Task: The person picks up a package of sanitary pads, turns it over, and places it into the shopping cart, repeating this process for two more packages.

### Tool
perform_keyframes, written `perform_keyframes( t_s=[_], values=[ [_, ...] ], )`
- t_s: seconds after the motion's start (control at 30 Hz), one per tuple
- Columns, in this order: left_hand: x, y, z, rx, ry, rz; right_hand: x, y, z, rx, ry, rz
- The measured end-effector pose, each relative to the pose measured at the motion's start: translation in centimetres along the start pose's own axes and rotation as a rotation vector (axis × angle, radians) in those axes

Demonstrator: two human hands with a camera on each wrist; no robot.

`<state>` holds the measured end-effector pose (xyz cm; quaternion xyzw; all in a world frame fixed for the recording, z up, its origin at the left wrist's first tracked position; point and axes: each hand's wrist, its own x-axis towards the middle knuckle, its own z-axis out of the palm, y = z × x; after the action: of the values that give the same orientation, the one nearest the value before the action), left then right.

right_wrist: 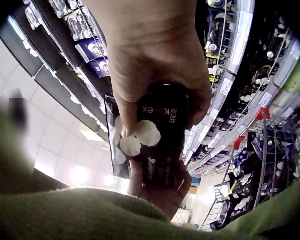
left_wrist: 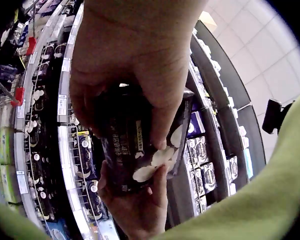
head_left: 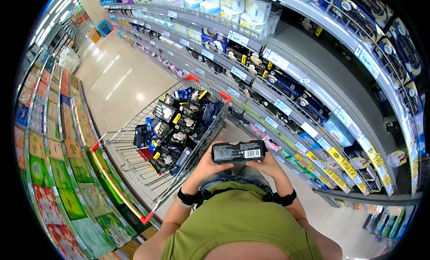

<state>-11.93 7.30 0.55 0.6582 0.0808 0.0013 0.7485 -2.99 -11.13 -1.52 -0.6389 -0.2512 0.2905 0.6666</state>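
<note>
Both hands grip a black pack of sanitary pads (head_left: 233,153) in front of the person's waist, one at each end. In the head view its side with small print and a white barcode faces up. My left hand (head_left: 205,167) holds the left end, and my right hand (head_left: 271,166) the right end, thumbs on the near side. White petal shapes show on the pack's face (left_wrist: 117,145) in the left wrist view. The right wrist view shows round white prints and lettering on the pack (right_wrist: 162,112), with the right thumb pressing beside them.
A wire shopping cart (head_left: 190,77) with red corners stands ahead to the left, a heap of black and blue packs (head_left: 166,112) inside. Shelves (head_left: 286,108) of similar packs curve along the right. Green and red packages (head_left: 67,201) line the left. Pale floor (head_left: 109,83) runs between them.
</note>
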Motion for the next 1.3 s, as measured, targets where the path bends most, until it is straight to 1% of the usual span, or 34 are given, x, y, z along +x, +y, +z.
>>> perform_keyframes(
  t_s=[0.1,0.2,0.27,0.4,0.67,0.7,0.8,0.9,0.97,1.07,1.13,1.2,1.3],
  values=[
    [0.9,-0.3,0.5,-0.006,-0.046,0.005,-0.5,-0.3,-0.5,0.03,0.053,-0.038],
    [1.5,0.2,1.2,0.06,-0.077,0.086,-0.8,-1.0,-1.1,0.009,0.062,-0.069],
    [1.5,0.4,1.5,0.024,-0.077,0.059,-1.1,-1.4,-1.3,0.017,0.062,-0.025],
    [2.0,0.1,2.0,0.032,-0.097,0.102,-1.3,-1.1,-1.9,0.009,0.071,-0.062],
    [2.3,0.0,2.1,0.077,-0.1,0.073,-1.3,-0.6,-2.5,0.059,0.049,-0.049],
    [2.4,-0.3,2.0,0.069,-0.119,0.101,-1.2,-0.7,-2.6,0.056,0.041,-0.051],
    [2.5,-0.4,2.1,0.064,-0.115,0.085,-1.3,-0.6,-2.7,0.017,0.046,-0.061],
    [2.4,0.0,2.1,0.059,-0.134,0.056,-1.4,-0.5,-2.7,-0.008,0.029,-0.043],
    [2.5,0.0,2.1,0.043,-0.141,0.039,-1.4,-0.7,-2.7,0.063,0.016,0.012],
    [3.0,0.3,2.2,0.032,-0.159,0.028,-1.2,-0.5,-2.9,0.014,0.044,-0.007],
    [3.4,0.4,2.2,0.038,-0.167,0.029,-1.1,-0.4,-3.1,0.023,0.056,-0.007],
    [4.0,0.2,2.1,0.05,-0.186,0.076,-0.8,-0.5,-3.3,0.027,0.061,-0.01],
    [4.6,0.0,1.9,0.004,-0.183,0.058,-0.4,-1.0,-3.3,0.051,0.071,-0.019]
  ],
)
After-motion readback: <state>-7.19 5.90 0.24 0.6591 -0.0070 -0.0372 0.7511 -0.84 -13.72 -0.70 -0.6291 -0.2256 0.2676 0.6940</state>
